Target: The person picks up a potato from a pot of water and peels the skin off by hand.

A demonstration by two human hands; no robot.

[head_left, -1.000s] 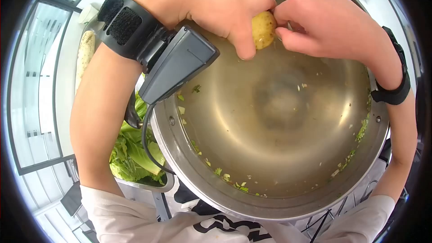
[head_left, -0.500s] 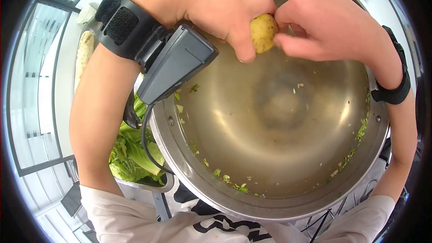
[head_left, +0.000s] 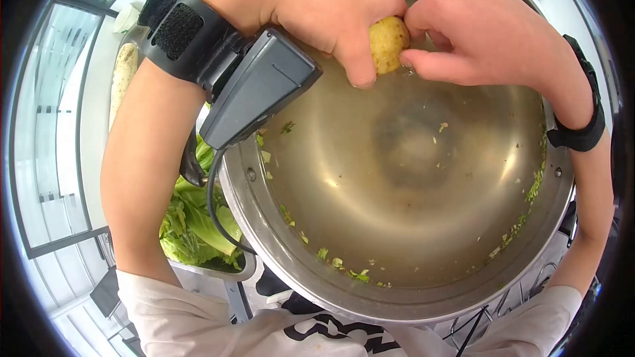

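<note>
Both left hand [head_left: 311,3] and right hand [head_left: 486,26] grip a potato [head_left: 388,41] over the pot [head_left: 241,206].

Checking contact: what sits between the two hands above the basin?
A yellowish potato, held by left hand and right hand; the head view shows it.

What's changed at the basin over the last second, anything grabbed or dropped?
The right hand slid its fingers from the top of the potato down its side; the potato dipped slightly, then rose back. Nothing taken or let go: the left hand keeps gripping the potato over the metal basin. Scraps in the water drifted a little. Leafy greens and white radish stayed put.
</note>
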